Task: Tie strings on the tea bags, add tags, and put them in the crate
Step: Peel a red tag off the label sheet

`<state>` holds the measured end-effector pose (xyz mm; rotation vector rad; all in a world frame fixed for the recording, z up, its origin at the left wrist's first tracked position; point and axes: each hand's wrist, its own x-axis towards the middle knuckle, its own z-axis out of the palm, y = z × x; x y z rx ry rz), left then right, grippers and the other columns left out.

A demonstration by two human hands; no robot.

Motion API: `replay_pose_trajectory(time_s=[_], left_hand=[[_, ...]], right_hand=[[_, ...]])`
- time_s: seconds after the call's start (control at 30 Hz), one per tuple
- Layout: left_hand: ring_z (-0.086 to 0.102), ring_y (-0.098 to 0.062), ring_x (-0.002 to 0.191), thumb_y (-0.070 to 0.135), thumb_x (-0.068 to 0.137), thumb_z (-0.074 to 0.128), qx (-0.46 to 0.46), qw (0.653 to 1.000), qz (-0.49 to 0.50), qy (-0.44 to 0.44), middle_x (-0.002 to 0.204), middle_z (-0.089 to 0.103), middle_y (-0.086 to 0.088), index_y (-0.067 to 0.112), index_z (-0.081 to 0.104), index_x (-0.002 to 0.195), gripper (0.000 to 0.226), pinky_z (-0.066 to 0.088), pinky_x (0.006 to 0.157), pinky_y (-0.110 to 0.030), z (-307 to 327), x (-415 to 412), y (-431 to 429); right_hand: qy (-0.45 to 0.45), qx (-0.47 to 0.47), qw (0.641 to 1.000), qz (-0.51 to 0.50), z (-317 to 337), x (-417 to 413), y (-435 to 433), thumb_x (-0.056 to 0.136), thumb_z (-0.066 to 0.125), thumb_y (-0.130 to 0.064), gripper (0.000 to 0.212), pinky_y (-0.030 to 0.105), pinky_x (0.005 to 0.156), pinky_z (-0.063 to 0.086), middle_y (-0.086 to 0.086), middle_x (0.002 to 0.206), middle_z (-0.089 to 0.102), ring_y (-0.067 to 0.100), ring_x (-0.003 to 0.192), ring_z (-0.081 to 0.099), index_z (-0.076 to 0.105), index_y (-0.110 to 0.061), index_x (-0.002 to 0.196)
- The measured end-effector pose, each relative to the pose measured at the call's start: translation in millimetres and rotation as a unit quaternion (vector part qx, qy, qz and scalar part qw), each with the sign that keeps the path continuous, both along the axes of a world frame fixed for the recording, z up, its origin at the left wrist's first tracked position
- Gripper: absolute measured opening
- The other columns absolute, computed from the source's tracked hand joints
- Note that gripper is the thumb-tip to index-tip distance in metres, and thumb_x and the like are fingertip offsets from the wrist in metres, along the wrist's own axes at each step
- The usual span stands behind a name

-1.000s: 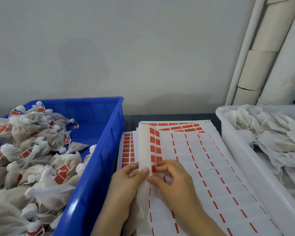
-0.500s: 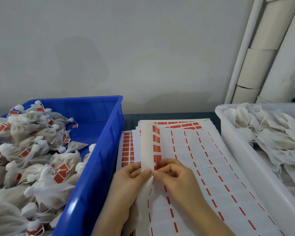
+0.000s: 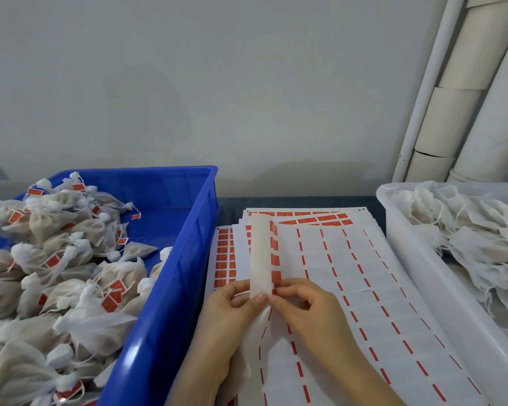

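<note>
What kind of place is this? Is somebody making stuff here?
Probably a small packing workshop. A blue crate holds heaps of tied, tagged tea bags, a white tub holds untagged bags, and red sticker sheets lie between them.

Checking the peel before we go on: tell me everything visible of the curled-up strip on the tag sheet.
The strip is a long, narrow band of pale, slightly see-through paper, curled up off the left side of the top tag sheet and running away from the hands. Red tags line its right edge. The left hand pinches its near end, thumb on top; the right hand pinches its right edge at the nearest red tag.
</note>
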<state>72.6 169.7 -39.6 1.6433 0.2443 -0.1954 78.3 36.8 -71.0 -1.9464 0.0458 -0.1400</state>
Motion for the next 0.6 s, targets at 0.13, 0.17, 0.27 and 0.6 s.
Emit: replay_pose_trajectory(time_s=[0.13,0.17,0.27,0.6], left_hand=[[0.066,-0.020,0.093,0.022,0.079,0.070,-0.001,1.000,-0.002,-0.001,0.102,0.069,0.001,0.029,0.058,0.092,0.019,0.054,0.090,-0.042,-0.7,-0.5,-1.8],[0.066,-0.019,0.093,0.023,0.079,0.070,0.000,1.000,-0.001,-0.002,0.102,0.068,0.002,0.029,0.058,0.091,0.019,0.054,0.089,-0.041,-1.2,-0.3,-1.9],[0.065,-0.017,0.092,0.022,0.081,0.069,0.001,1.000,0.001,-0.005,0.101,0.067,0.005,0.033,0.054,0.087,0.020,0.055,0.085,-0.034,-2.5,0.2,-1.2],[0.061,-0.014,0.092,0.029,0.083,0.069,0.033,0.999,0.017,-0.014,0.098,0.059,0.013,0.036,0.050,0.085,0.020,0.053,0.081,-0.028,-6.2,3.1,0.0]], right_hand=[[0.018,0.020,1.000,0.016,0.7,0.9,-2.9,0.081,0.067,-0.034,0.008,0.003,0.057,0.043,-0.029,0.096,0.053,0.001,0.089,0.055,0.062,-0.038,0.086],[0.018,0.028,0.999,0.024,1.4,1.0,-3.2,0.081,0.067,-0.033,0.008,0.003,0.053,0.043,-0.031,0.095,0.053,0.000,0.089,0.055,0.062,-0.038,0.085],[0.018,0.045,0.998,0.041,2.7,1.4,-5.0,0.082,0.067,-0.029,0.010,0.002,0.055,0.044,-0.033,0.094,0.054,-0.002,0.087,0.054,0.063,-0.037,0.084],[0.017,0.023,0.999,0.031,-1.9,2.9,-5.0,0.086,0.062,-0.025,0.011,-0.001,0.059,0.040,-0.031,0.089,0.054,-0.004,0.083,0.055,0.063,-0.036,0.087]])
